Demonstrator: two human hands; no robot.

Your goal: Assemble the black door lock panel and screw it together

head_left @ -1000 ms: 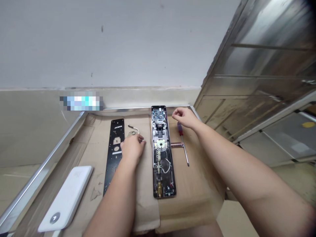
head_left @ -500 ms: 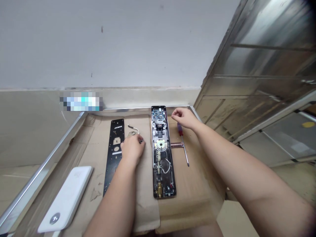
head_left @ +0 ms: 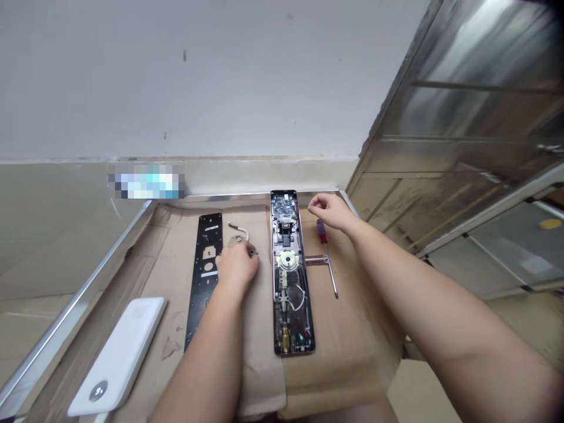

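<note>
Head view, looking down: cardboard sheet (head_left: 335, 376) on a metal-edged ledge (head_left: 83, 291), white power bank (head_left: 117, 346) at lower left. Opened electronic door lock (head_left: 291, 276) lies lengthwise at centre, black mounting plate (head_left: 203, 276) to its left, red-handled screwdriver (head_left: 326, 254) to its right. My left hand (head_left: 235, 264) pinches a small dark part (head_left: 252, 252), touching or just beside a brass piece with white wire (head_left: 235, 239). My right hand (head_left: 332, 211) hangs loosely curled, narrow, nothing visible in it, just beside the lock's top end.
</note>
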